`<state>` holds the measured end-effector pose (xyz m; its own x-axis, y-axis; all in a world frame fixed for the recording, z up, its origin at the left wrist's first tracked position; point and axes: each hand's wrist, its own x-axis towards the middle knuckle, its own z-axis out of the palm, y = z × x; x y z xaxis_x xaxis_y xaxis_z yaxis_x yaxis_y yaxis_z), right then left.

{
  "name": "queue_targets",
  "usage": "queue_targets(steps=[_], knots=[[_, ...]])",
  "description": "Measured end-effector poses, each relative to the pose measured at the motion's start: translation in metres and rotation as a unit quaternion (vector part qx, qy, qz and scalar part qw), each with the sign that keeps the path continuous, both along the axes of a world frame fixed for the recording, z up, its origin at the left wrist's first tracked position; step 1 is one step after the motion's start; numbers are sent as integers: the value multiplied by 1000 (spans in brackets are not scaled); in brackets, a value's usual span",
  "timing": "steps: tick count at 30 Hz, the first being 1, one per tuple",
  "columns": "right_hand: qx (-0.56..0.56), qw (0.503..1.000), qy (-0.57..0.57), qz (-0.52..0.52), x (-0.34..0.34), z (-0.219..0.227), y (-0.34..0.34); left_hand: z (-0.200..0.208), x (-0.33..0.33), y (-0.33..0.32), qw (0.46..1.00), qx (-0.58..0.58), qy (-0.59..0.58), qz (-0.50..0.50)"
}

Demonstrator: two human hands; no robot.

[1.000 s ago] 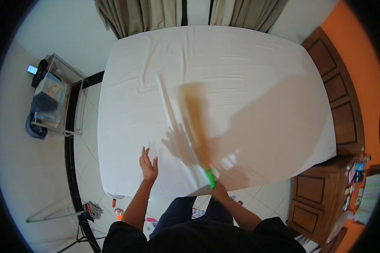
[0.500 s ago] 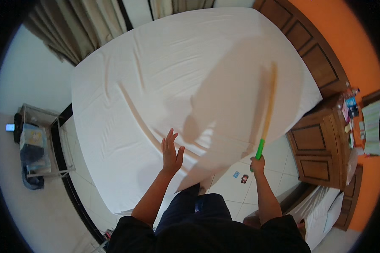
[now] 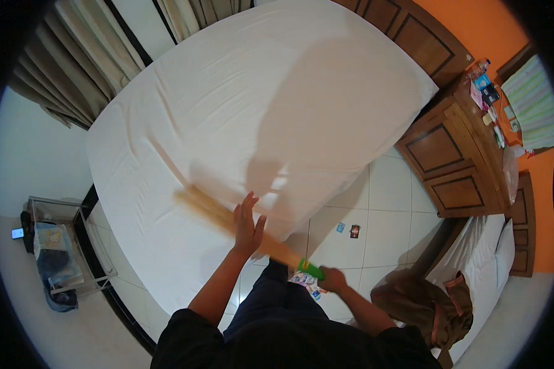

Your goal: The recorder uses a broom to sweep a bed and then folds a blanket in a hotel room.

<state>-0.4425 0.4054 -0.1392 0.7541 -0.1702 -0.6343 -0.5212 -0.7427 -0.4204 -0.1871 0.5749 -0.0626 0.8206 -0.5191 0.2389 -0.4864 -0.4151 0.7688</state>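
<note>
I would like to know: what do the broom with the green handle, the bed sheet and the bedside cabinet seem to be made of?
Broom: probably dry plant fibre, being tan, though blur hides its texture. Handle: likely plastic, from its bright green colour.
Bed sheet: seems matte cloth, white with soft creases.
Cabinet: apparently wood or veneer, brown with framed panels.

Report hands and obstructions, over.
Right hand gripping green-handled, straw-coloured broom, blurred. Left hand open, partly hiding broom; contact unclear. Broom's far end over white-sheeted bed.
</note>
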Motion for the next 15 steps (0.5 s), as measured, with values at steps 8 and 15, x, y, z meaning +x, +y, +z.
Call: queue_targets(steps=[8,15], knots=[[92,881,-102,-453,38,-14,-64,1,-44,2,1000,-11,14,-19],[224,846,-142,-462,30,-9,10,-87,-55,112,967,219,69,111]])
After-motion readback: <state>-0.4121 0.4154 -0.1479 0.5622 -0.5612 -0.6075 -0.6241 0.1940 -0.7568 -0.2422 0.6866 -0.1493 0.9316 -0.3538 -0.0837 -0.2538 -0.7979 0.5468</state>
